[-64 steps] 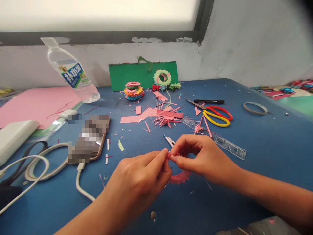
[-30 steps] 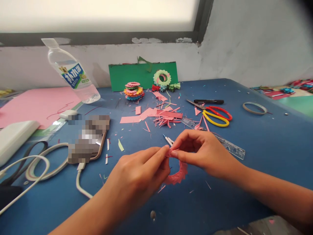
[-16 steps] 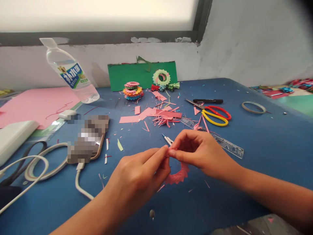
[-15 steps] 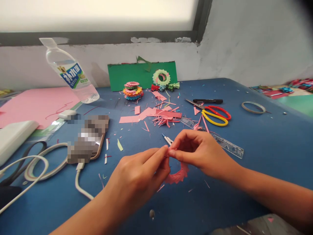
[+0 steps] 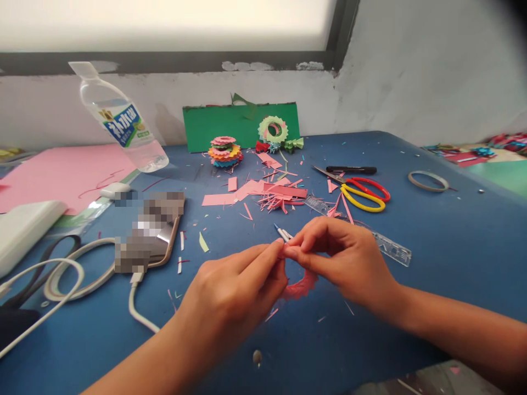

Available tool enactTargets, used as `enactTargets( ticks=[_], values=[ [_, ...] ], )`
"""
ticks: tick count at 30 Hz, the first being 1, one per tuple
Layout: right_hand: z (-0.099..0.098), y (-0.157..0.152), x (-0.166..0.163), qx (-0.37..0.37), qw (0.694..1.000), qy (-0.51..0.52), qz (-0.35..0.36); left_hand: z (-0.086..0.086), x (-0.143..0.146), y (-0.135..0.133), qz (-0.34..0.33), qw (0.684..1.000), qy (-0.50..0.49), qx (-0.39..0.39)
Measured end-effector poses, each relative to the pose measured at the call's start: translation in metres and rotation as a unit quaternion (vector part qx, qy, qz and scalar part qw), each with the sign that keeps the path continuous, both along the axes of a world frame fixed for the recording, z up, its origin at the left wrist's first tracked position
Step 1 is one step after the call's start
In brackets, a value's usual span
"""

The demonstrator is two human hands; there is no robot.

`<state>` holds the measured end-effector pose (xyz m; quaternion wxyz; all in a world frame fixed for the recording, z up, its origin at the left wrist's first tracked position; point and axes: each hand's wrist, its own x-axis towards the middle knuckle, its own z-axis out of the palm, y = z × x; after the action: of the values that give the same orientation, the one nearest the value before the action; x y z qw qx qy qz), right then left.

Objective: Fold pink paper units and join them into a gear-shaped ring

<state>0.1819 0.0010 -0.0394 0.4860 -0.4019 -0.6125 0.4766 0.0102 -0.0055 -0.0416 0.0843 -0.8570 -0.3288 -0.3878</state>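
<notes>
A pink zigzag-edged paper ring (image 5: pixel 303 286) hangs below my fingertips, its upper part hidden by both hands. My left hand (image 5: pixel 242 282) is closed, thumb and fingers pinching the ring's top. Against those fingertips, my right hand (image 5: pixel 341 252) pinches the same spot with thumb and index finger. Just beyond the hands lies a white pen with a blue tip (image 5: pixel 281 231), partly covered by my right hand. A clear ruler (image 5: pixel 393 248) runs out from behind that hand.
Red-and-yellow scissors (image 5: pixel 362 193), a black pen (image 5: pixel 351 169) and a tape ring (image 5: pixel 428 181) lie right. Pink paper scraps (image 5: pixel 251 192) spread mid-table. Finished paper rings (image 5: pixel 225 152) stand by a green board (image 5: pixel 239 123). Left are a bottle (image 5: pixel 123 126), a phone (image 5: pixel 164 241) and cables.
The hands stay pinched together at nearly the same place. The ring's visible part sits slightly higher, and the whole view has shifted a little.
</notes>
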Motion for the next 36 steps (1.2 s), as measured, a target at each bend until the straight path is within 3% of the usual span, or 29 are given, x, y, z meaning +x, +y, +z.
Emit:
enactTargets(
  ticks=[6, 16, 27, 33, 36],
  values=[
    [-0.002, 0.0, -0.002, -0.017, 0.999, 0.047, 0.019, -0.001, -0.001, -0.001, 0.005, 1.0, 0.005, 0.015],
    [0.001, 0.0, -0.001, -0.002, 1.0, -0.007, 0.012, -0.002, -0.002, 0.0, -0.003, 0.999, 0.035, -0.001],
    [0.004, 0.009, 0.011, -0.113, 0.988, 0.008, 0.109, 0.005, -0.004, 0.003, -0.069, 0.996, 0.06, -0.021],
    [0.006, 0.012, 0.012, -0.111, 0.983, 0.004, 0.143, 0.004, -0.004, 0.003, -0.09, 0.993, 0.071, -0.024],
    [0.004, 0.011, 0.01, -0.074, 0.99, 0.021, 0.12, 0.004, -0.007, 0.005, -0.093, 0.994, 0.039, -0.051]
  ],
)
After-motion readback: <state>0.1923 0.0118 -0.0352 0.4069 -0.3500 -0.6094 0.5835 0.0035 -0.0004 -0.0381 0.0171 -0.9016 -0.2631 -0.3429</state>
